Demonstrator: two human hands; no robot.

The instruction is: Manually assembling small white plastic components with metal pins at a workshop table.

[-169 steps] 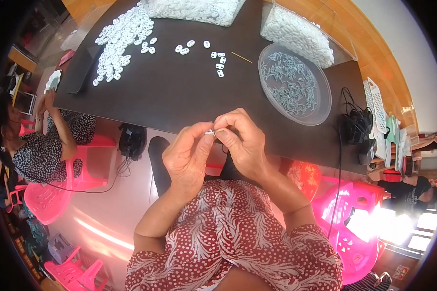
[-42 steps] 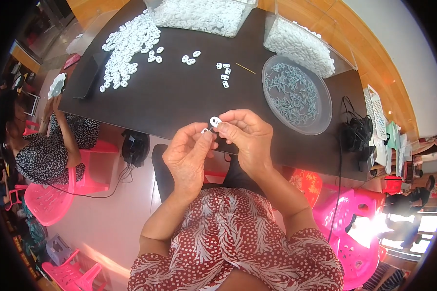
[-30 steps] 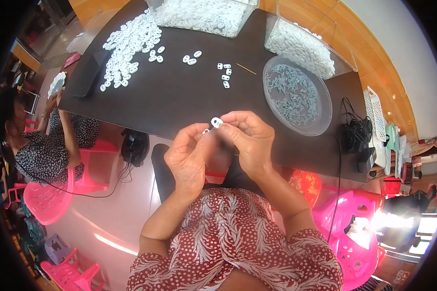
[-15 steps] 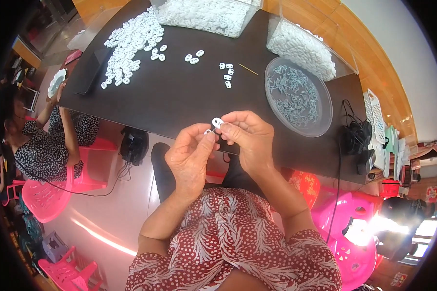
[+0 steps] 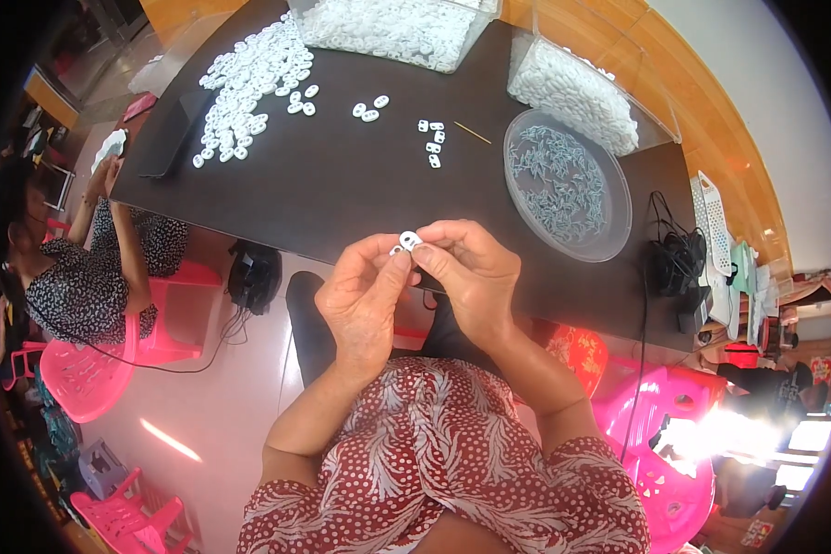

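Just off the table's near edge, my left hand (image 5: pixel 364 300) pinches a small white plastic piece (image 5: pixel 396 249), mostly covered by thumb and fingers. My right hand (image 5: pixel 472 282) grips a white oval plastic piece with holes (image 5: pixel 410 239) between thumb and forefinger. The two pieces meet or nearly meet at my fingertips; whether they are joined I cannot tell. Beyond my hands lie several small white squarish pieces (image 5: pixel 434 148) and a thin brass-coloured rod (image 5: pixel 473 133). To their left sits a little group of white oval pieces (image 5: pixel 369 115).
A heap of white ovals (image 5: pixel 245 92) covers the table's far left, beside a dark flat object (image 5: pixel 175 136). Clear bins (image 5: pixel 448 57) of white pieces stand behind. A round tray (image 5: pixel 622 222) holds small grey-green parts, with black cables (image 5: pixel 679 247) beyond. Another person (image 5: pixel 88 286) sits at left.
My right hand has brought its oval piece slightly down and left, closer against the left hand's piece. The dark bit seen between them before is now hidden.
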